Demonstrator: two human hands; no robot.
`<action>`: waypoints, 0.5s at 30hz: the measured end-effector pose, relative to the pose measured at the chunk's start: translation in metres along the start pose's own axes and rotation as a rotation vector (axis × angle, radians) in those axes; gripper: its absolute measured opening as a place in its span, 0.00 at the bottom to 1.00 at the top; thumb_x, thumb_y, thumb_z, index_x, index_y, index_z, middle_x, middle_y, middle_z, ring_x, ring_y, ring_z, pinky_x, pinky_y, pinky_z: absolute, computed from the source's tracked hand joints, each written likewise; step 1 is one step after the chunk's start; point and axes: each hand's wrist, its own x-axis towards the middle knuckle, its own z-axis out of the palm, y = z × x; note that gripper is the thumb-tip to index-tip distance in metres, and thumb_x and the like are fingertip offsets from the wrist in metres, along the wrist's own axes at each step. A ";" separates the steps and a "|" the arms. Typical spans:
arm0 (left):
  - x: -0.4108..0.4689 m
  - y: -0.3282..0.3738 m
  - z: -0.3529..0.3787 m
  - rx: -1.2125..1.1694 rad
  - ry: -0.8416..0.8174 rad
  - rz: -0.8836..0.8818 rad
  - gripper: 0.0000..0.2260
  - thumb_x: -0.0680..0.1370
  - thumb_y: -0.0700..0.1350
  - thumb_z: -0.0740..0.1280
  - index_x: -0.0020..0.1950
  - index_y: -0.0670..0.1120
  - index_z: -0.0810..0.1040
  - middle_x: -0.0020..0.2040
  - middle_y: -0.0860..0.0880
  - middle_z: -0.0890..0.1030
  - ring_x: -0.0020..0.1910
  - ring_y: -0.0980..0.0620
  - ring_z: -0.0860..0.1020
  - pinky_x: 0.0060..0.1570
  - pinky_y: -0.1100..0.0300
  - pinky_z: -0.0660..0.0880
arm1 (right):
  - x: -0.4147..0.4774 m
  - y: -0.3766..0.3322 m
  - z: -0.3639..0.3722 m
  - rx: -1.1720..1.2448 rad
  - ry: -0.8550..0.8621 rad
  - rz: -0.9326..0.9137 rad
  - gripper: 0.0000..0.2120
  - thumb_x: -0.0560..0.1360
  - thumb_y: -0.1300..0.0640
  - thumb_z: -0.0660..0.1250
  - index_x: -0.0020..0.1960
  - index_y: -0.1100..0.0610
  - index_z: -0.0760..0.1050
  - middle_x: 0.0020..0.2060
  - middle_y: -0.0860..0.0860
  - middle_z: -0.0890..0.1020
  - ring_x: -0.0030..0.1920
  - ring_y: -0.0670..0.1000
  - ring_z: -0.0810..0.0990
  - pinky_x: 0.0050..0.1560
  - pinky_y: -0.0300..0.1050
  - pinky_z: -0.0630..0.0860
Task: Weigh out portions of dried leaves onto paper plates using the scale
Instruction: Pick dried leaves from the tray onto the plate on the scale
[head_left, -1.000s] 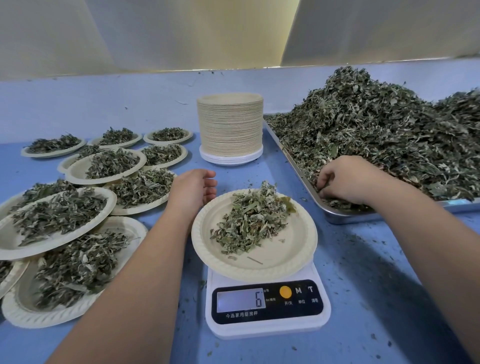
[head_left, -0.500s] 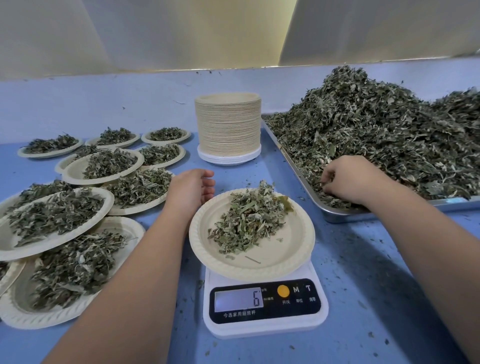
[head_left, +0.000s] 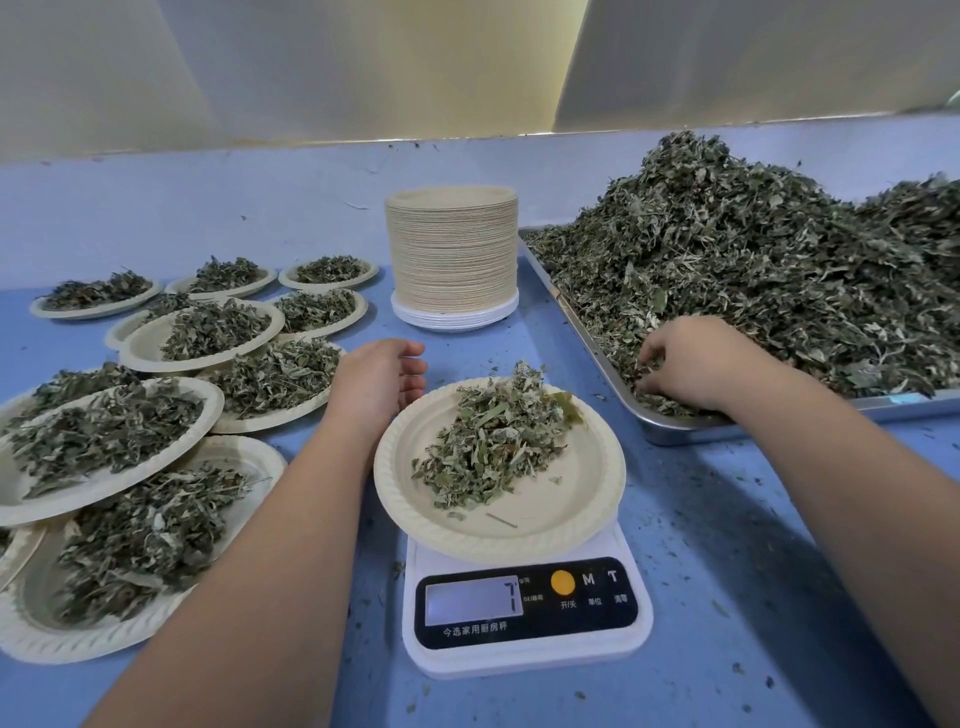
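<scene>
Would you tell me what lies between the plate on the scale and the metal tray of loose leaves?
In the head view, only a strip of blue table with a few stray leaf crumbs separates the plate from the tray.

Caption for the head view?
Right hand gathers leaves in the tray; left hand rests beside the plate on the scale.
</scene>
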 end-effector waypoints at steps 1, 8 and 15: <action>-0.001 0.000 0.000 -0.002 -0.001 -0.001 0.05 0.75 0.39 0.65 0.44 0.40 0.80 0.27 0.48 0.79 0.27 0.50 0.73 0.29 0.59 0.73 | 0.000 0.000 -0.001 0.007 0.014 -0.003 0.13 0.71 0.49 0.74 0.54 0.52 0.81 0.46 0.53 0.81 0.45 0.53 0.76 0.44 0.41 0.72; -0.006 0.004 0.000 0.000 0.002 -0.018 0.05 0.76 0.39 0.64 0.44 0.40 0.79 0.30 0.47 0.78 0.27 0.50 0.73 0.29 0.59 0.72 | -0.006 -0.001 -0.012 0.129 0.140 -0.018 0.07 0.74 0.46 0.69 0.44 0.48 0.81 0.36 0.48 0.80 0.30 0.47 0.74 0.27 0.38 0.65; -0.025 0.028 -0.001 0.237 -0.054 -0.013 0.06 0.79 0.42 0.62 0.49 0.42 0.79 0.39 0.47 0.79 0.32 0.50 0.75 0.32 0.58 0.74 | -0.015 -0.016 -0.032 0.206 0.130 -0.092 0.07 0.70 0.48 0.73 0.45 0.49 0.80 0.41 0.47 0.81 0.38 0.47 0.77 0.38 0.40 0.71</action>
